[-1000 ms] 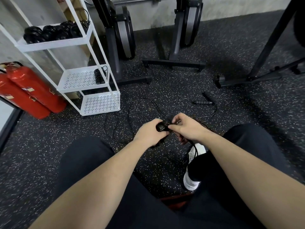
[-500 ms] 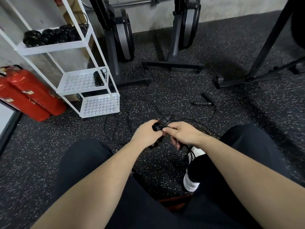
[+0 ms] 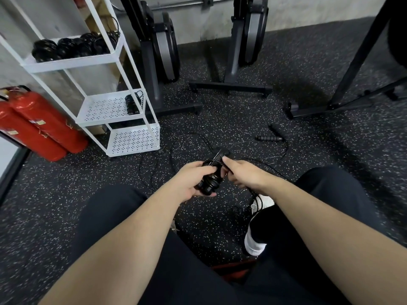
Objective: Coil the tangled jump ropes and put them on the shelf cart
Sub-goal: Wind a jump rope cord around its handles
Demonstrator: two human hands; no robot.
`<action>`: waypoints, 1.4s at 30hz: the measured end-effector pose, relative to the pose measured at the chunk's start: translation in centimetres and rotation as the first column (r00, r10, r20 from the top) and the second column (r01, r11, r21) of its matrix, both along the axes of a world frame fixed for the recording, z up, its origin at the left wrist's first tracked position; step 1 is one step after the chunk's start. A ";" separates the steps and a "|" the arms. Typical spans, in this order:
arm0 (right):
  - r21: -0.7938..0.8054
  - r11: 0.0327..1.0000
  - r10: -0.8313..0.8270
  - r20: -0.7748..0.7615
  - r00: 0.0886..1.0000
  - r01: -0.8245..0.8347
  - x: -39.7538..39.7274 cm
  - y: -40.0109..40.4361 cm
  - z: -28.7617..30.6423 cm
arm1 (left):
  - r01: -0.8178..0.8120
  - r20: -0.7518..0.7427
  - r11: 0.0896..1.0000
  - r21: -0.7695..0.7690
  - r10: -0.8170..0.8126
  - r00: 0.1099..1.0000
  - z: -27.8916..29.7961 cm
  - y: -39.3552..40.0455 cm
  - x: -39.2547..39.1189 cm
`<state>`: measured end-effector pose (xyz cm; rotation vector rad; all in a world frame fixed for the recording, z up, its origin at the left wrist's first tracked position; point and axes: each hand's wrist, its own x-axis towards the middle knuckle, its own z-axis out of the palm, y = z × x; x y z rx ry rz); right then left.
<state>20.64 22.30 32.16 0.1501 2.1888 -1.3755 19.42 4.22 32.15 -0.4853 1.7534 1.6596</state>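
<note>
So the left hand (image 3: 193, 179) was wrapped around the pair of rope handles (image 3: 212, 172), fingers clamped on them. Their long axis ran up and away, tipped a bit to the right. The right hand (image 3: 244, 175) sat just beside them on the right, fingertips pinched on the thin cord (image 3: 256, 201) near the top end, so it was the nearer one for winding. The shelf cart (image 3: 114, 62) stood off to the far left, with one more handle (image 3: 267, 138) loose on the floor.

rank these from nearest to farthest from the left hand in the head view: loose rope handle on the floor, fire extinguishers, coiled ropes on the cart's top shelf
1. Loose rope handle, on the floor up and right of the left hand.
2. Fire extinguishers, far left.
3. Coiled ropes, top shelf, upper left.
</note>
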 end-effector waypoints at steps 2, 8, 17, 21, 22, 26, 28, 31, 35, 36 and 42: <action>-0.054 0.999 0.008 0.056 0.998 -0.005 0.1 0.0 0.0 | -0.033 0.029 0.999 0.037 0.031 0.999 0.1 -0.3 -0.1; -0.172 0.984 -0.045 0.044 0.998 0.052 0.0 0.4 -0.2 | -0.032 0.072 0.987 0.160 0.020 0.997 0.7 -0.7 -0.1; -0.028 0.999 0.016 -0.222 0.975 -0.023 0.7 -0.2 0.4 | -0.171 0.064 0.979 0.111 0.164 0.984 0.5 0.7 0.2; -0.066 0.998 -0.013 -0.212 0.977 -0.001 0.8 -0.4 0.4 | -0.211 0.077 0.970 0.122 0.203 0.976 0.7 0.8 0.0; -0.076 0.997 -0.021 -0.196 0.980 0.007 0.7 -0.2 0.4 | -0.203 0.065 0.971 0.124 0.196 0.978 0.8 0.7 -0.1; -0.072 0.997 -0.035 -0.114 0.993 0.027 0.6 0.5 0.1 | -0.179 0.038 0.974 0.139 0.175 0.984 0.7 0.3 -0.1; -0.064 0.998 -0.034 -0.109 0.993 0.027 0.7 0.5 0.1 | -0.174 0.039 0.971 0.161 0.170 0.985 0.9 0.4 -0.2; -0.018 1.000 -0.003 -0.130 0.992 0.000 0.9 0.6 0.0 | -0.234 0.086 0.949 0.212 0.220 0.972 1.4 0.3 -0.3; 0.019 0.996 0.086 -0.178 0.980 -0.084 0.8 0.9 0.2 | -0.266 0.095 0.946 0.184 0.253 0.963 1.2 -0.7 -0.6; 0.019 0.994 0.105 -0.194 0.975 -0.103 0.8 0.8 0.3 | -0.260 0.092 0.950 0.175 0.247 0.965 1.2 -1.0 -0.6; -0.026 0.990 0.128 -0.248 0.960 -0.138 1.1 0.5 0.8 | -0.270 0.166 0.943 0.193 0.240 0.957 1.8 -2.9 -1.1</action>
